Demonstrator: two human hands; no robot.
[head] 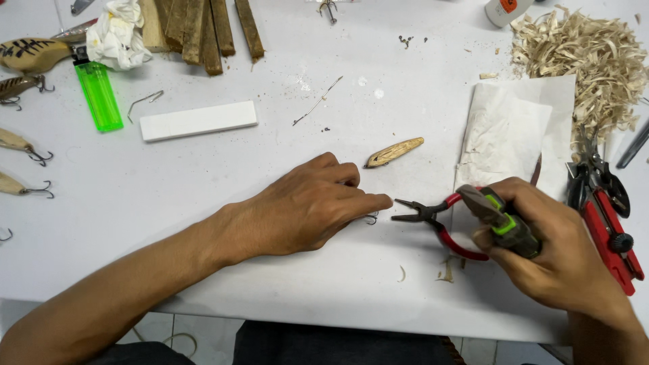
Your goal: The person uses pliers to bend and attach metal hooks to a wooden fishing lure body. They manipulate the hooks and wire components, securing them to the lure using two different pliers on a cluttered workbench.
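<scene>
My left hand (307, 206) lies palm down on the white table (203, 189), its fingertips pinching a small metal hook (371, 218). My right hand (551, 250) grips red-handled needle-nose pliers (433, 215), together with a grey and green tool (500, 220). The plier jaws are slightly apart and point left at the hook, just short of my left fingertips. A small carved wooden lure body (394, 152) lies just beyond my left hand.
A green lighter (98, 94), a white block (198, 121), wooden sticks (199, 30) and bent wires lie at the back left. Finished lures with hooks (20, 145) line the left edge. Wood shavings (585, 61), paper (514, 132) and red tools (608, 216) sit on the right.
</scene>
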